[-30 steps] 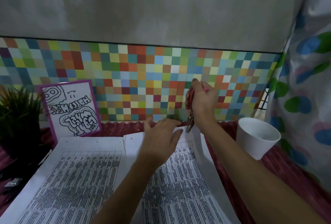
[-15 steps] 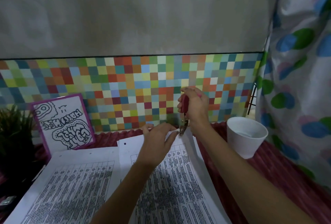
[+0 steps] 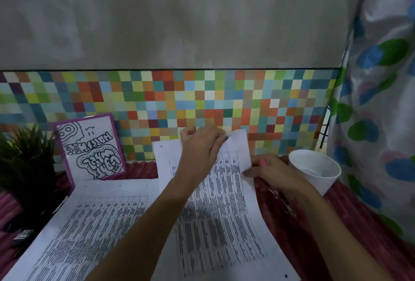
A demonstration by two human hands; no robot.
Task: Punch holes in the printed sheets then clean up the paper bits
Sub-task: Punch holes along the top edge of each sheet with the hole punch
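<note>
Standing where they stood a second ago at the left of the frame, a green plant [image 3: 22, 164] and a purple-framed card [image 3: 89, 148] sit by the tiled wall. Below them the left sheet [image 3: 89, 224] lies flat on the red-covered tabletop [image 3: 296, 235], with small holes dotted along its far edge.

At centre comes the change. The right sheet [image 3: 213, 213], pressed flat a moment ago, now curls up off the tabletop toward the tiles. The left hand [image 3: 199, 148] raises its far edge, and the fingers [image 3: 215, 137] pinch the upper right corner instead of pressing down.

Further right, the right hand [image 3: 274, 175] has dropped from that corner to the sheet's right edge. Its thumb is on the paper, and the other fingers curl round what appears to be the pink handle of the hole punch [image 3: 262, 163], which no longer bites the page. A white cup [image 3: 314, 168] and a spotted curtain [image 3: 381, 123] close the right side.

A hole shows at the sheet's upper left. The corner punch looks finished, and the page seems about to be turned or set aside. No paper bits can be made out, so the cleanup appears still ahead.
</note>
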